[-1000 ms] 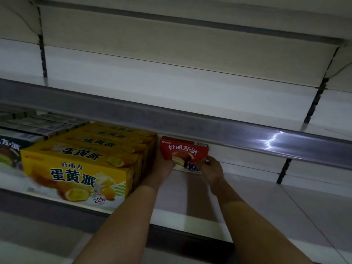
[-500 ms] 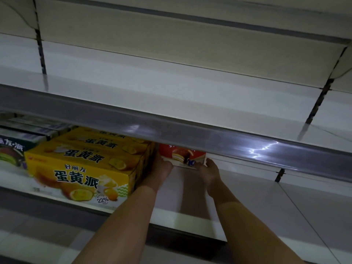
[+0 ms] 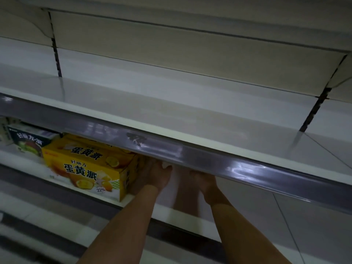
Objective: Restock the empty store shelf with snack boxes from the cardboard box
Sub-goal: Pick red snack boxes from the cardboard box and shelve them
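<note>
Both arms reach far under the upper shelf [image 3: 190,111], into the lower shelf [image 3: 190,212]. The left hand [image 3: 154,176] is just beside the right end of the yellow box [image 3: 89,166], and only its back and wrist show; the fingers go behind the grey price rail [image 3: 190,149] of the upper shelf. A small white bit shows at the fingertips, but what it is I cannot tell. The right hand [image 3: 204,181] is a little to the right, apart from the left one, fingers also hidden by the rail. So for both hands I cannot tell if they are apart, together or clamped on sth. The snack box being placed is not visible now; if it is there, the rail covers it.

The yellow box stands at the near edge of the lower shelf, w/ more yellow boxes behind it going far. Left of it is a dark green box [image 3: 28,141], touching or just beside it, partly under the rail. The upper shelf has a bare white top and a back wall w/ two dark slotted posts [image 3: 56,56].
</note>
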`<state>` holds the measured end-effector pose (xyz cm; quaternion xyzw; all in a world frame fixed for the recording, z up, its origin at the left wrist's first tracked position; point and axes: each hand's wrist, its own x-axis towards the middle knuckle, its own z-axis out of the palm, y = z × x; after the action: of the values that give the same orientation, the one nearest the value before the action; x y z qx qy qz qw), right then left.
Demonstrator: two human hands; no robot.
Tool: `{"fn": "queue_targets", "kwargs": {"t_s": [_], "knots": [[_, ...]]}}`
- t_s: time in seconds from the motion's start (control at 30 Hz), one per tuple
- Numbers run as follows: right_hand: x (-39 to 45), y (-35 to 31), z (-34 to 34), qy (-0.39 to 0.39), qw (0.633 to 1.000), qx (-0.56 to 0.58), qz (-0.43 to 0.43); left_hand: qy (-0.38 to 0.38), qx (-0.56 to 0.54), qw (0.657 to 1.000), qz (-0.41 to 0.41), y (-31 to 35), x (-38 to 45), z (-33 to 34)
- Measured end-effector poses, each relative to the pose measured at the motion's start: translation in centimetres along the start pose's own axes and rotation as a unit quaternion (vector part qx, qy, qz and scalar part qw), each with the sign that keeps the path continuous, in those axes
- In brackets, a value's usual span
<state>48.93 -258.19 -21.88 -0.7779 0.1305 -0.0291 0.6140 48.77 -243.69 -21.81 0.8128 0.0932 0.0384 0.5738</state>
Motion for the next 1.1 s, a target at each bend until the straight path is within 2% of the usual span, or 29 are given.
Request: {"fn": "queue_targets", "kwargs": {"t_s": [0.13, 0.33, 0.43, 0.7, 0.87, 1.1], "knots": [[-0.5, 1.4, -1.6, -0.021, 0.998, -0.057, 0.006, 0.013, 0.073, 0.997, 0.003, 0.6, -2.4, 0.8], [-3.8, 0.6, -3.3, -0.136, 0.982, -0.128, -0.032, 0.098, -0.018, 0.995, -0.024, 0.3, -7.4, 1.7], [-6.2, -0.2, -3.1, -0.192, 0.969, -0.148, -0.047, 0.162, 0.008, 0.986, -0.033, 0.2, -11.2, 0.5], [-12.3, -0.4, 1.2, -0.276, 0.946, -0.141, -0.095, 0.262, 0.041, 0.962, -0.07, -2.5, -16.8, -4.4], [-15.4, -0.1, 4.7, -0.324, 0.929, -0.145, -0.101, 0.289, 0.024, 0.95, -0.113, -5.6, -19.7, -7.4], [-20.1, 3.6, 8.5, -0.385, 0.901, -0.183, -0.083, 0.311, -0.022, 0.935, -0.167, -11.7, -25.2, -10.6]]}}
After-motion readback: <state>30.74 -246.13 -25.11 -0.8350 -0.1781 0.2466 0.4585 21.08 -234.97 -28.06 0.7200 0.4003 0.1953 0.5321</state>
